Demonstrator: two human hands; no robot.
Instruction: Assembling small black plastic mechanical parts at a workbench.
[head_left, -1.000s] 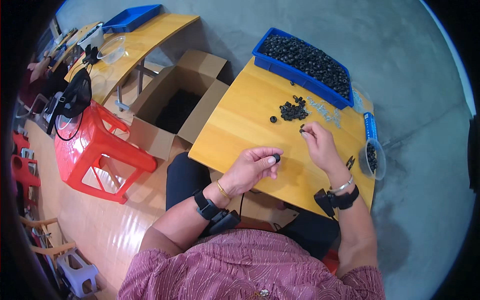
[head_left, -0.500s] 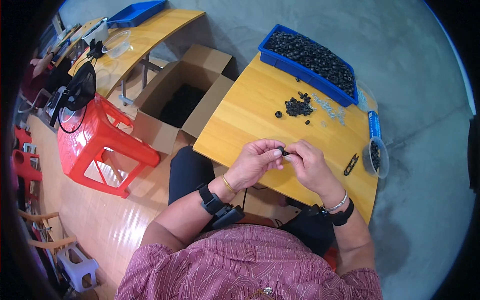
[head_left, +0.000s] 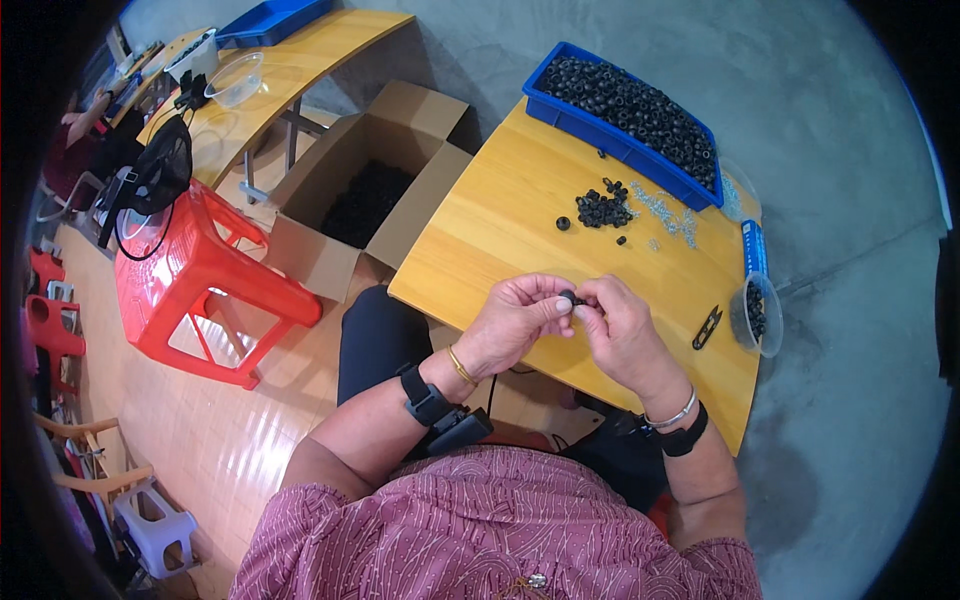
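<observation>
Over the table's near edge, my left hand [head_left: 512, 322] pinches a small black round part [head_left: 569, 296] between thumb and fingers. My right hand [head_left: 622, 330] meets it fingertip to fingertip, closed on a small dark piece against that part; its shape is mostly hidden by the fingers. Beyond both hands lies a loose pile of small black parts [head_left: 603, 208], with a single black ring-like part [head_left: 563, 223] to its left. Tiny clear pieces [head_left: 665, 216] are scattered to the pile's right. Thread snips [head_left: 707, 328] rest on the tabletop right of my right hand.
A blue tray [head_left: 610, 142] full of black parts stands at the table's far side. At the right edge are a clear tub [head_left: 742, 318] of black parts and a blue packet [head_left: 754, 250]. Left of the table are an open cardboard box [head_left: 412, 212] and a red stool [head_left: 165, 300].
Both hands stay together over the table edge, with only a slight shift of the fingers around the small black part. The whole view has tilted a little.
</observation>
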